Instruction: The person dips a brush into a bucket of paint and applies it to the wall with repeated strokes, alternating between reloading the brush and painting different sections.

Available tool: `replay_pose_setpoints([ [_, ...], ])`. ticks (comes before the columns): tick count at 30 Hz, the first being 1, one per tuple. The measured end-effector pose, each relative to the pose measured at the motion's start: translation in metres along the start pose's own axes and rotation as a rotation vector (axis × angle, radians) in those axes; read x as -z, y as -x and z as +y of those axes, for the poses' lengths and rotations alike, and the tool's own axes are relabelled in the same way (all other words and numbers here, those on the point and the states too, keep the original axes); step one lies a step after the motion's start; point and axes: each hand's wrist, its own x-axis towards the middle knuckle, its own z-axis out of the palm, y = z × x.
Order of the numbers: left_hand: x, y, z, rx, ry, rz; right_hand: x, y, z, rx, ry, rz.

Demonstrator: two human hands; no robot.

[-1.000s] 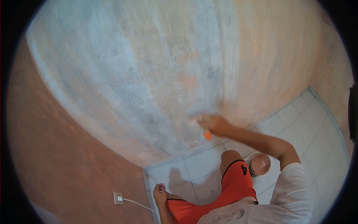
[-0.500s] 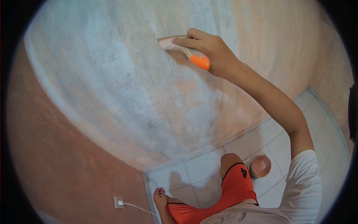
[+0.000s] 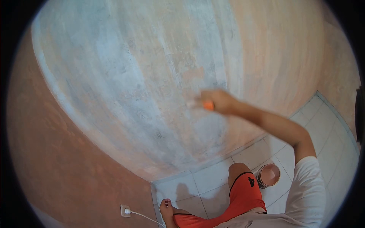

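Note:
My right hand [image 3: 219,102], smeared by motion, is closed around a paintbrush [image 3: 208,105] with an orange-ended handle. The brush's pale head points left, in front of the wall [image 3: 114,72], which carries streaks of pale blue, grey and peach. Low in the view, my left hand [image 3: 166,208] rests by my left leg with its fingers curled in. Something small shows between those fingers, and I cannot tell what it is. Beside my right knee stands a bucket of pinkish paint [image 3: 269,175] on the floor.
White floor tiles [image 3: 213,173] run along the wall's foot. At left is a reddish-brown wall [image 3: 57,152] with a socket [image 3: 125,211], a plug in it and a white cable [image 3: 146,217] trailing right. A dark object [image 3: 359,114] stands at the right edge.
My right hand has swung down the wall with the paintbrush, from the upper middle to about mid-height. The view has shifted slightly; my left hand stays by my leg.

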Motion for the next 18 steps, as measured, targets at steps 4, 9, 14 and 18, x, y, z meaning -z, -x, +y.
replay_pose_setpoints([
  [4,-0.003,-0.003,-0.01,-0.016,0.034,0.033,0.102,-0.094,-0.024,0.089,0.051,0.309],
  [9,-0.005,-0.003,-0.007,0.03,0.004,0.026,0.116,-0.1,-0.056,0.25,0.525,0.556],
  [14,-0.005,-0.003,-0.014,-0.005,0.014,0.023,-0.032,0.016,-0.003,0.414,0.579,0.362],
  [18,-0.003,-0.001,-0.016,0.012,0.037,0.008,-0.101,0.106,-0.007,0.087,0.216,0.002],
])
